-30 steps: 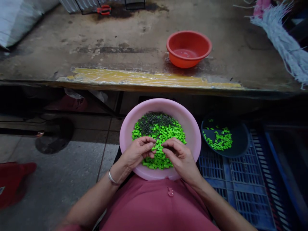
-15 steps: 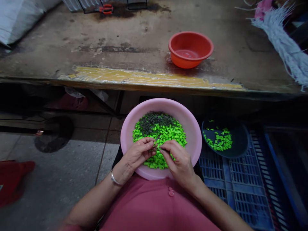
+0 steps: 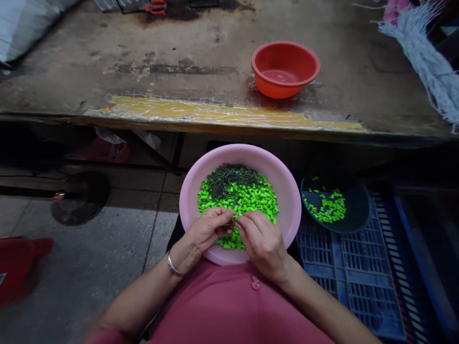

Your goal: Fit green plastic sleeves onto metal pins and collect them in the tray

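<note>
A pink basin [image 3: 292, 200] rests on my lap, holding many short bright green plastic tubes [image 3: 256, 198] and a heap of thin dark pins [image 3: 233, 179] at its far side. Over the near half of it, my left hand [image 3: 211, 227] pinches a green tube between thumb and finger. My right hand [image 3: 260, 239] is closed in a pinch against it, fingertips almost touching those of the left. Whatever small thing the right fingertips hold is too tiny to make out.
A wooden table [image 3: 201, 48] edged with yellow tape stands ahead, bearing a red bowl [image 3: 283, 91] and orange-handled scissors [image 3: 156, 7]. To the right, a dark basin [image 3: 358, 215] with green pieces sits on a blue crate [image 3: 340, 272]. White strands [image 3: 423, 62] lie at the table's right.
My right hand has moved slightly left, bringing its fingertips up to the green tube in my left hand. The view has tilted down a little.
</note>
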A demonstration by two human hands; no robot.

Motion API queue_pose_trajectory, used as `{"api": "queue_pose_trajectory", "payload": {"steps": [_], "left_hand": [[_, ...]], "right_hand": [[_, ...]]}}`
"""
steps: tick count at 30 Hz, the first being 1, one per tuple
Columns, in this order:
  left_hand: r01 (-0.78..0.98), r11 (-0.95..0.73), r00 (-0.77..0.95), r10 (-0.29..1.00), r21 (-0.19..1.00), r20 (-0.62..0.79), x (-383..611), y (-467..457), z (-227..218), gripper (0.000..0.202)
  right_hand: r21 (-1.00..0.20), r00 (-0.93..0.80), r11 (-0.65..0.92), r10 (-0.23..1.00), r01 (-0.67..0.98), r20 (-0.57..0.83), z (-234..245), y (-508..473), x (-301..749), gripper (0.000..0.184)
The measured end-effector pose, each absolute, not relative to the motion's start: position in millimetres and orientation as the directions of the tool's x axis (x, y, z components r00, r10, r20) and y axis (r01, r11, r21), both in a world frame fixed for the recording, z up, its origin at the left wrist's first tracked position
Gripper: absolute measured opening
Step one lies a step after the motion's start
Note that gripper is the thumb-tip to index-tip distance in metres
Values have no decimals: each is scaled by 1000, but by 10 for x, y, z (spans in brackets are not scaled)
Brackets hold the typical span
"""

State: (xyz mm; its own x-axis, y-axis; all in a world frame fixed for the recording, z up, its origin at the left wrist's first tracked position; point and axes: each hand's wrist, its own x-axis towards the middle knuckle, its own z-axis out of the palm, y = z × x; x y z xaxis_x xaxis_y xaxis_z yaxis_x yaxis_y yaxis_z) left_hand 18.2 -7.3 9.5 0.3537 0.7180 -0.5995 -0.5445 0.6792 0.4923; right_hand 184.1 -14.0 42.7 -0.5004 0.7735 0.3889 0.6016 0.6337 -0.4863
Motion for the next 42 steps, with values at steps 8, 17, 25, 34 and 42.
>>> {"api": "queue_pose_trajectory", "payload": {"steps": [8, 17, 25, 34, 42], "left_hand": [[-622, 601, 308, 777, 503, -548, 366, -124, 84, 35], [-613, 655, 373, 733, 442, -568, 284, -124, 100, 26], [-529, 701, 413, 705, 478, -577, 206, -157, 168, 30], [-589, 578, 261, 797, 565, -545, 336, -219, 122, 34], [-432, 492, 181, 868, 756, -462, 314, -202, 203, 28]], "right_hand": [[-611, -400, 531, 846, 587, 351, 358, -121, 1853, 14], [-638, -509, 545, 819, 545, 265, 366, -103, 1941, 24], [-556, -603, 651, 738, 517, 304, 430, -24, 2029, 27], [-513, -582, 645, 754, 567, 305, 389, -35, 1939, 25], [-562, -608, 612, 761, 556, 227, 511, 20, 1977, 22]]}}
